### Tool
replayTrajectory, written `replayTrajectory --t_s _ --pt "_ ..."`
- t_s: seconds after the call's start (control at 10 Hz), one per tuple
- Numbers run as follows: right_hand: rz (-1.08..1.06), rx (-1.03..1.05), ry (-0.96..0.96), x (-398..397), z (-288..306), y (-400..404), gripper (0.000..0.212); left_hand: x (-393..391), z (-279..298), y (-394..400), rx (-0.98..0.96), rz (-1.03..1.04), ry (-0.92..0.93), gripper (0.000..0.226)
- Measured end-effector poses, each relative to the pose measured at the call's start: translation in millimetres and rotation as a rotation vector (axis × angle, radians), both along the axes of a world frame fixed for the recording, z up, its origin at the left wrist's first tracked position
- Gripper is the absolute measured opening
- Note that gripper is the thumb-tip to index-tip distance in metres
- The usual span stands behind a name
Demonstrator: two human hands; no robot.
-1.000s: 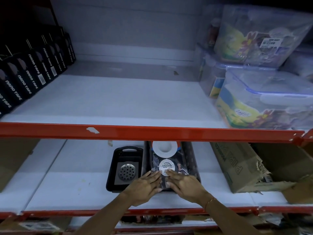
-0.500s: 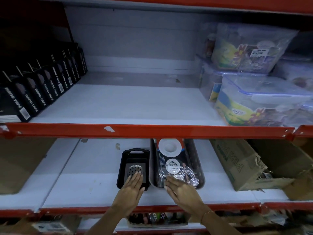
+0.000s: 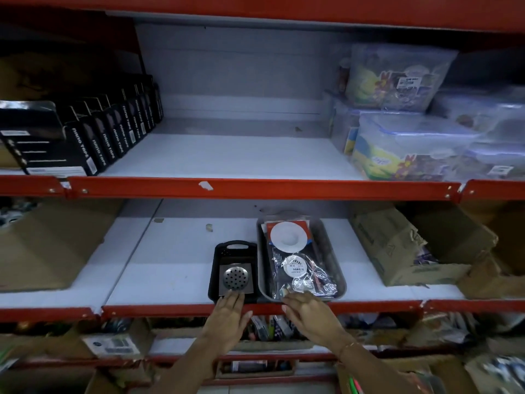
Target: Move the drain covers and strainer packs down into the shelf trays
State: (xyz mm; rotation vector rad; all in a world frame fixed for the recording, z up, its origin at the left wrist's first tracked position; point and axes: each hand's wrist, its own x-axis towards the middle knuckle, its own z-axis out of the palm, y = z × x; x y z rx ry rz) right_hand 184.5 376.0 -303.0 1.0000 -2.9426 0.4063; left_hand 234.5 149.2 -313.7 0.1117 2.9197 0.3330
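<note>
On the upper shelf [image 3: 227, 155], black tape boxes [image 3: 93, 137] line the left side and clear plastic tubs [image 3: 412, 143] are stacked at the right, with bare white board between them. Below the red rail [image 3: 255, 189], a flat brown carton [image 3: 54, 243] lies at the far left of the lower shelf [image 3: 170, 265]. Near the middle sits a black tray [image 3: 216, 268] holding a steel drain cover [image 3: 235, 278]; just beside it on the right a grey tray [image 3: 339, 277] holds strainer packs [image 3: 295, 263] in crinkled film. A torn carton [image 3: 397, 251] stands further right.

The left hand [image 3: 228, 317] lies flat with fingers extended, tips touching the black tray's front edge, gripping nothing. The right hand [image 3: 308, 311] is likewise spread and empty, fingertips at the grey tray's front rim. Nothing blocks either tray.

Since half a second ago both hands have drawn back from the tray contents toward the front rail, and the camera has tilted up to show more shelving.
</note>
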Motion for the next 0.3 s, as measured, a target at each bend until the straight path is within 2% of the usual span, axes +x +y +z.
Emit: replayTrajectory --t_s 0.2,0.3 --pt "0.019 0.088 -0.037 30 25 2 0.080 24 13 7 -0.082 -0.020 -0.002 0.145" --pt "0.012 0.082 0.026 37 47 -1 0.050 27 32 12 -0.157 -0.001 0.047 0.140"
